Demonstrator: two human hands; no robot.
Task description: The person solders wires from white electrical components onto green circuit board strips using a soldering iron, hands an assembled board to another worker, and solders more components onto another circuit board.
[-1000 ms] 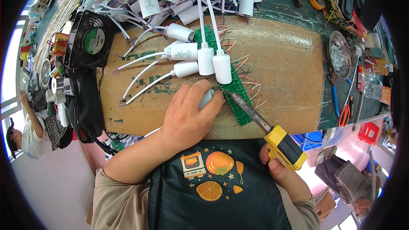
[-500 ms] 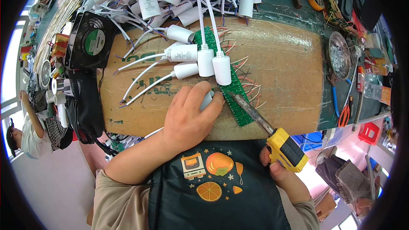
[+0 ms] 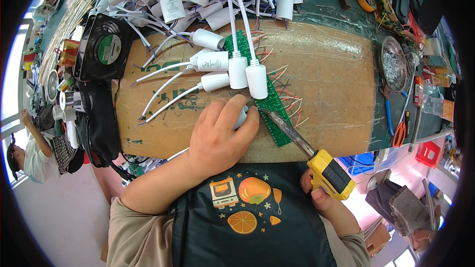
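Observation:
My left hand (image 3: pixel 217 136) is closed around a white cable socket (image 3: pixel 242 118), mostly hidden by the fingers, its cable coming out below the wrist. In my right hand (image 3: pixel 318 192) is a yellow and black soldering iron (image 3: pixel 334 174). Its dark metal tip points up-left, beside my left fingertips at the green circuit board strip (image 3: pixel 277 131). Whether the tip touches is too small to tell. Thin red and white wires (image 3: pixel 293 106) stick out from the strip's right side. Two upright white sockets (image 3: pixel 257 80) lie across it, and three more (image 3: pixel 215 82) lie at its left edge.
Brown cardboard (image 3: pixel 336 89) covers the table under the strip. A heap of white sockets (image 3: pixel 171 6) fills the back. A black fan (image 3: pixel 101 47) stands left; a metal dish (image 3: pixel 394 64) and pliers (image 3: pixel 388 109) lie right. Another person (image 3: pixel 42 153) is at far left.
The soldering iron in my right hand has shifted slightly left, its tip closer to my left fingertips. My left hand stays almost in place on the socket.

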